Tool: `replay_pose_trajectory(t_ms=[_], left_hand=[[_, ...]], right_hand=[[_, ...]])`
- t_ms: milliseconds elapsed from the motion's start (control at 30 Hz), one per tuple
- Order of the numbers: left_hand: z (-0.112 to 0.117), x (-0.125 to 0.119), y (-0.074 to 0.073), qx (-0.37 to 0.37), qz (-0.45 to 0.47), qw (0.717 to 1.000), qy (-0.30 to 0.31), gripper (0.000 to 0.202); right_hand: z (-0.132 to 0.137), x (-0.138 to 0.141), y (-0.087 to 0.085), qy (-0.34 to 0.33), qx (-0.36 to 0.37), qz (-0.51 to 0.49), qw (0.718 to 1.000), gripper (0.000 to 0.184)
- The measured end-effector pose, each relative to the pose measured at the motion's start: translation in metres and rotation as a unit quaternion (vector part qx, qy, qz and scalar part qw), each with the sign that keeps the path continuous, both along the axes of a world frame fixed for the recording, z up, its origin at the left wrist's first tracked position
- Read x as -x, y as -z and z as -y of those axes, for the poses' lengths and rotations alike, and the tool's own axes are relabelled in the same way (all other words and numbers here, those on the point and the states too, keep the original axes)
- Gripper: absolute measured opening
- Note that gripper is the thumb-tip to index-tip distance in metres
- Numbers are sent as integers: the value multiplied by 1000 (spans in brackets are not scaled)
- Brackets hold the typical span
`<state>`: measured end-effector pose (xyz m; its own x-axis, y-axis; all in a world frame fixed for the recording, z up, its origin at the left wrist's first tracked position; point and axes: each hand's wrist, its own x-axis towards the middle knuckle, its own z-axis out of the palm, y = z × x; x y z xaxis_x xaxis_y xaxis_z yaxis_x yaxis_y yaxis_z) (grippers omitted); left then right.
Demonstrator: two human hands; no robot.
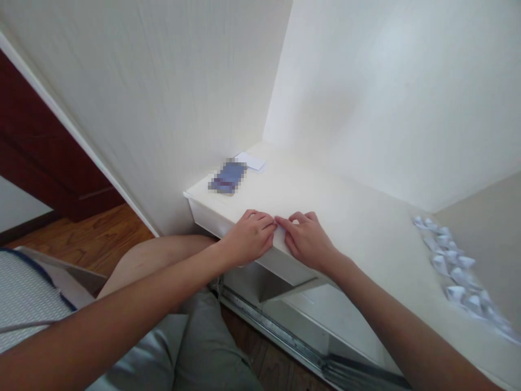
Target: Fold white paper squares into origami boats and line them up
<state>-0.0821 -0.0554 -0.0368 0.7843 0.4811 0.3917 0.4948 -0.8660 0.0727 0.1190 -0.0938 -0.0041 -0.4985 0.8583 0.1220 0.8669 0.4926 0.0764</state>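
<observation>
At the front edge of the white desktop [337, 217], my two hands meet with fingertips almost touching. My left hand [254, 233] is closed, its fingers curled and pressed together. My right hand [305, 236] pinches with the index finger reaching toward the left fingertips and the thumb below. Between them shows a small pale bit of what looks like white paper [279, 228], mostly hidden by the fingers. Over on the right side of the desktop lie several small folded white paper pieces [456, 269], grouped in rows.
A blurred-out phone-like object [228, 177] lies at the desktop's left end, beside white paper sheets [251, 161]. Walls border the desk at the left and back. Below are a drawer front [280, 264] and open shelves. A mesh-covered seat [30, 288] is at lower left.
</observation>
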Motion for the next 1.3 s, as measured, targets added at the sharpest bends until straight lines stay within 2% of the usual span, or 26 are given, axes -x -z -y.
replay_pose_trajectory(t_ms=[200, 400, 533, 667, 833, 967, 1100, 1200, 1300], left_hand=[[4, -4, -16, 3, -44, 999, -17, 30], [-2, -3, -29, 57, -90, 994, -31, 25], [-22, -14, -46, 127, -121, 984, -37, 33], [-47, -33, -65, 220, -152, 962, -51, 34], [-70, -55, -74, 341, -172, 921, -80, 34], [-82, -66, -73, 445, -134, 879, -103, 36], [-90, -60, -71, 537, -54, 836, -98, 35], [-86, -47, -64, 577, 40, 813, -70, 28], [-73, -35, -48, 581, 192, 790, -35, 14]], right_hand=[[19, -5, -2, 24, 11, 5, 1000, 52], [52, -18, -1, 76, 9, 7, 997, 51], [57, -14, 4, 102, 1, -6, 995, 51], [59, -10, 5, 108, -4, -26, 994, 50], [61, -9, 2, 99, -4, -58, 993, 47], [62, -7, 1, 81, 1, -99, 992, 45], [63, -10, 2, 92, -20, -181, 979, 42], [53, -14, 6, 163, -68, -286, 942, 38], [28, -11, 13, 204, -72, -403, 889, 41]])
